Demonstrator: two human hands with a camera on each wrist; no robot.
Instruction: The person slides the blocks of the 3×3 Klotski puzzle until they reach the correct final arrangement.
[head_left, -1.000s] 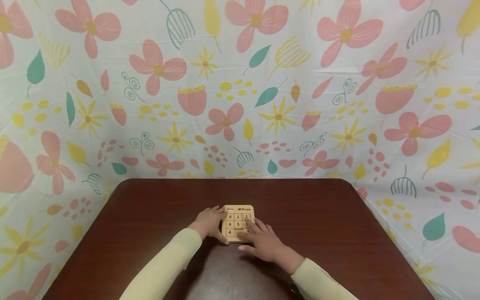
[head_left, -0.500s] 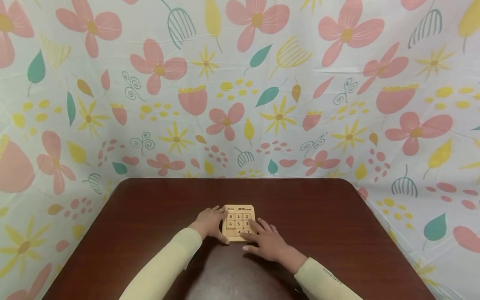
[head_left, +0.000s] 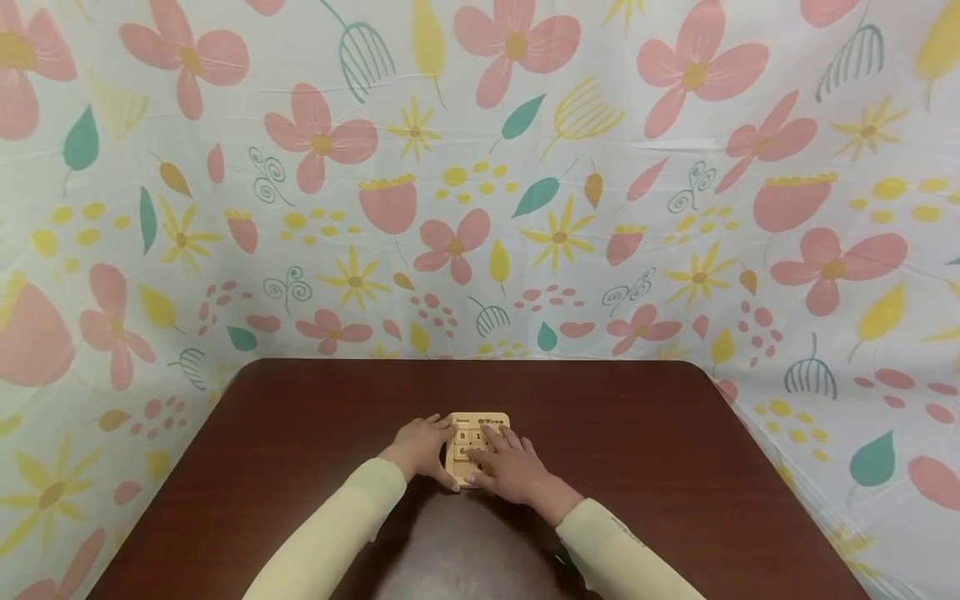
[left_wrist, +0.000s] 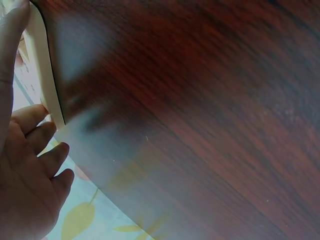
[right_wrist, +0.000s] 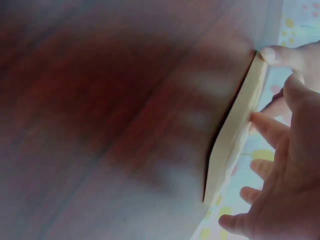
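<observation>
A wooden sliding number puzzle [head_left: 462,472] lies flat on the dark table. My left hand [head_left: 420,448] grips its left side, the thumb at the near corner and the fingers toward the far corner. In the left wrist view the puzzle's pale edge [left_wrist: 42,65] shows between thumb and fingers. Over the right part of the puzzle lies my right hand [head_left: 517,473], fingers spread and fingertips on the tiles. Tiles 8, 1 and 6 show; the right-hand tiles are hidden under the fingers. The lower left slot is bare. In the right wrist view one fingertip meets the puzzle's top [right_wrist: 232,135].
The reddish-brown table [head_left: 637,417] has rounded far corners. Behind and beside it hangs a white cloth [head_left: 465,325] printed with flowers and leaves. Pale sleeves [head_left: 330,525] cover both forearms.
The 4 tile slid right, leaving the lower left slot bare. My right hand first drew back slightly, then moved left and forward over the tiles. My left hand kept its hold.
</observation>
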